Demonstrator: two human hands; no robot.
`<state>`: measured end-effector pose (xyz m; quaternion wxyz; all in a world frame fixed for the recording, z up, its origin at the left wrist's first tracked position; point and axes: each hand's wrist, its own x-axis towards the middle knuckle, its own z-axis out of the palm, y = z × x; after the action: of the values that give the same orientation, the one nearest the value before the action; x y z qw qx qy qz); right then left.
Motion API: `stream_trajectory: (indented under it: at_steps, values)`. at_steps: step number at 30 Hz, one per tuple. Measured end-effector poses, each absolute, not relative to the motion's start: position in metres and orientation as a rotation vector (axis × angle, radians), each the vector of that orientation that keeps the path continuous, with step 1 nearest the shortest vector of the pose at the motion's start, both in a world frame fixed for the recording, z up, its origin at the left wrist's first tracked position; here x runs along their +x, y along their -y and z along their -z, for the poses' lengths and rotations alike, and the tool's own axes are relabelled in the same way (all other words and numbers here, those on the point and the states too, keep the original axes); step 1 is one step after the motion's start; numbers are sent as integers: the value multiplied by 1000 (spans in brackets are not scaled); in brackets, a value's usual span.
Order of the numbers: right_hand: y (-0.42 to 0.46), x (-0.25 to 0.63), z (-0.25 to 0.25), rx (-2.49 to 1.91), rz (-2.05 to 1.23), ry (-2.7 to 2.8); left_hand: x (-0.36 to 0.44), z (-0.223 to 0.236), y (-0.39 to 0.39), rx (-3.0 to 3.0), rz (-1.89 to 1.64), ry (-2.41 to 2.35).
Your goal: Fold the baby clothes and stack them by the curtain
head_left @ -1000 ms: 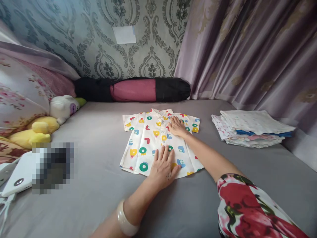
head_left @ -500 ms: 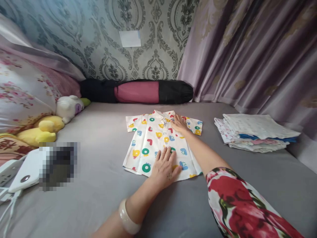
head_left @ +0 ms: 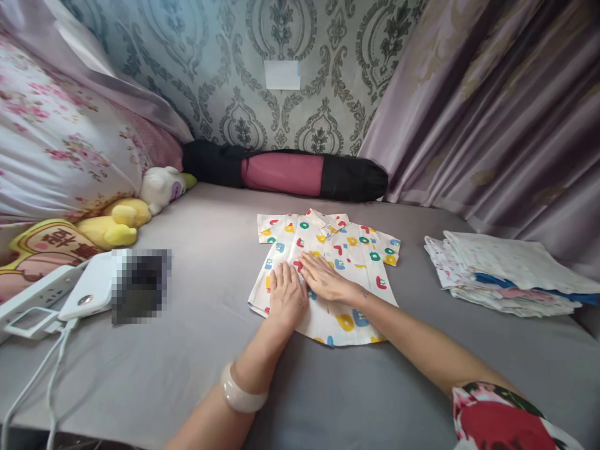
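Note:
A small white child's shirt [head_left: 349, 253] with bright red, green, yellow and blue shapes lies spread flat on the grey bed [head_left: 201, 256], collar toward the wall. My left hand [head_left: 287, 298] rests flat on its lower left part, fingers stretched out. My right hand [head_left: 323, 279] lies flat beside it on the shirt's middle, fingers extended toward the left. Both palms press on the cloth and hold nothing. A pale bangle [head_left: 238, 392] circles my left wrist.
A stack of folded clothes [head_left: 509, 272] sits at the right by the mauve curtain [head_left: 492, 112]. A black and pink bolster [head_left: 285, 172] lies along the wall. Plush toys [head_left: 135, 209], floral pillows [head_left: 56, 144], a white power strip and charger [head_left: 70, 294] crowd the left.
My right hand has drawn back from the collar to the shirt's middle, beside my left hand. My left hand slid left and up. The view shifted left.

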<state>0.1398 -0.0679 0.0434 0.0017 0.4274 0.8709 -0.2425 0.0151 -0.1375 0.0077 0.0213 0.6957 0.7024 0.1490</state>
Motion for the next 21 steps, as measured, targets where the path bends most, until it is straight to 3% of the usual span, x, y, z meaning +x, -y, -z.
stream_trajectory:
  at_steps: [21]
  values:
    - [-74, 42, -17, 1824, 337, -2656, 27, -6, 141, 2059, -437, -2187]
